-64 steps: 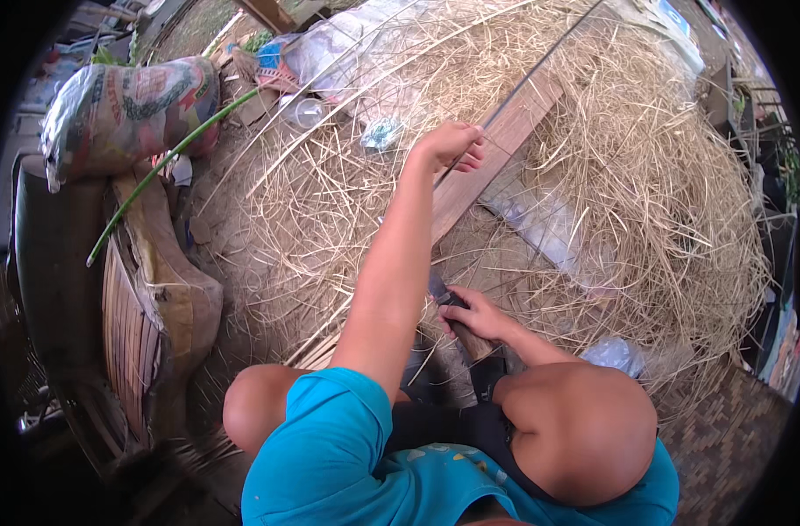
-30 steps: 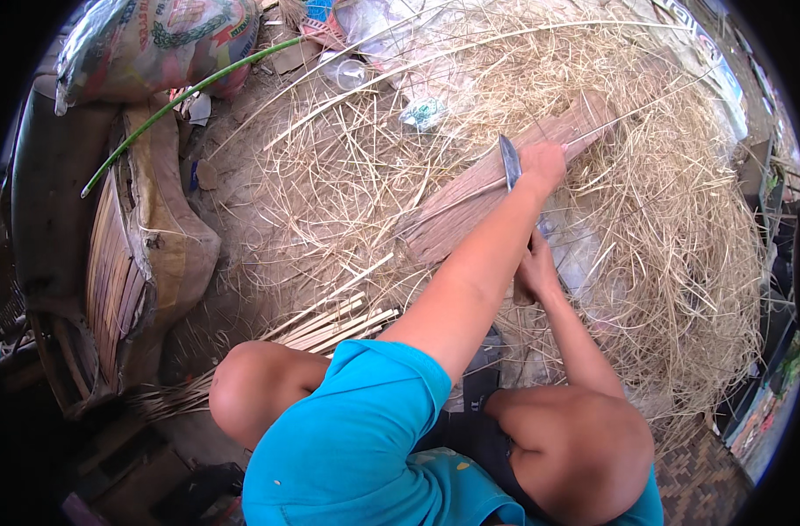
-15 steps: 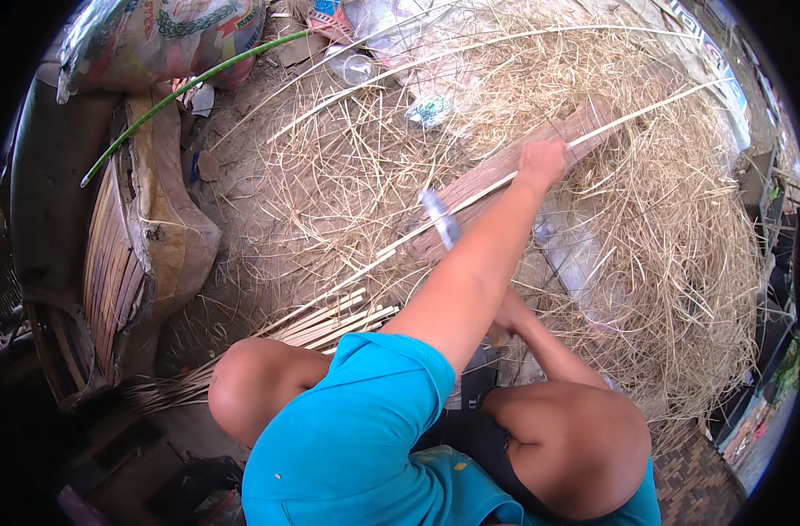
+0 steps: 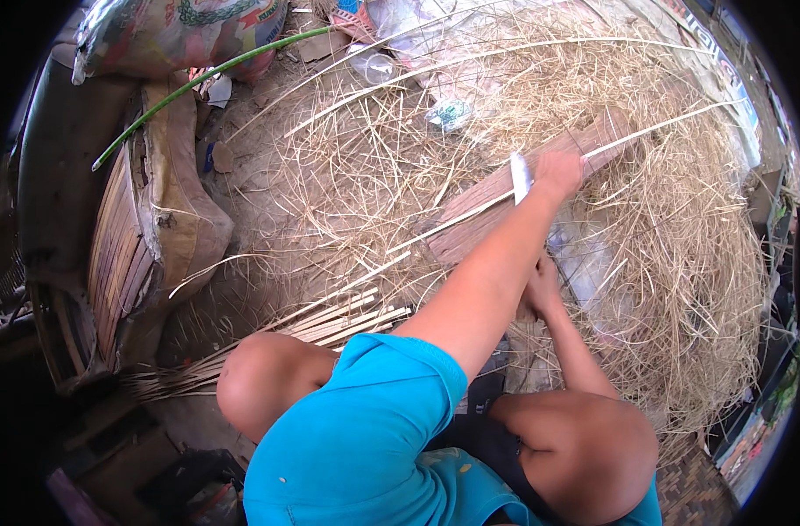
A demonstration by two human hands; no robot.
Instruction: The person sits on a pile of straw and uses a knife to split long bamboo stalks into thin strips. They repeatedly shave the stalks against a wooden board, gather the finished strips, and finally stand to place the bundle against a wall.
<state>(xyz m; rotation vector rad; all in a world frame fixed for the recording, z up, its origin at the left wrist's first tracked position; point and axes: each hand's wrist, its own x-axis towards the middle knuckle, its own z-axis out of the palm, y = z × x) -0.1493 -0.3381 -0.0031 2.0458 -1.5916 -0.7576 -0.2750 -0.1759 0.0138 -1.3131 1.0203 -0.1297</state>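
My left arm reaches across to a worn wooden board (image 4: 474,206), where my left hand (image 4: 561,173) is closed on a long pale bamboo strip (image 4: 658,131). The strip lies slantwise along the board and runs out past both its ends. Beneath my left forearm, my right hand (image 4: 542,287) is closed round the handle of a knife. The knife's bright blade (image 4: 521,177) shows beyond the forearm, across the strip and close to my left hand. My forearm hides the part between blade and handle.
Thin shavings (image 4: 672,237) heap up on the right and scatter over the ground. Several cut strips (image 4: 347,323) lie beside my left knee. At the left are a torn seat-like piece (image 4: 176,202), a green stalk (image 4: 211,74) and a stuffed sack (image 4: 181,35).
The knife blade has moved up and right along the strip, toward my left hand. My right hand has come forward with it. A curled shaving now shows at the left.
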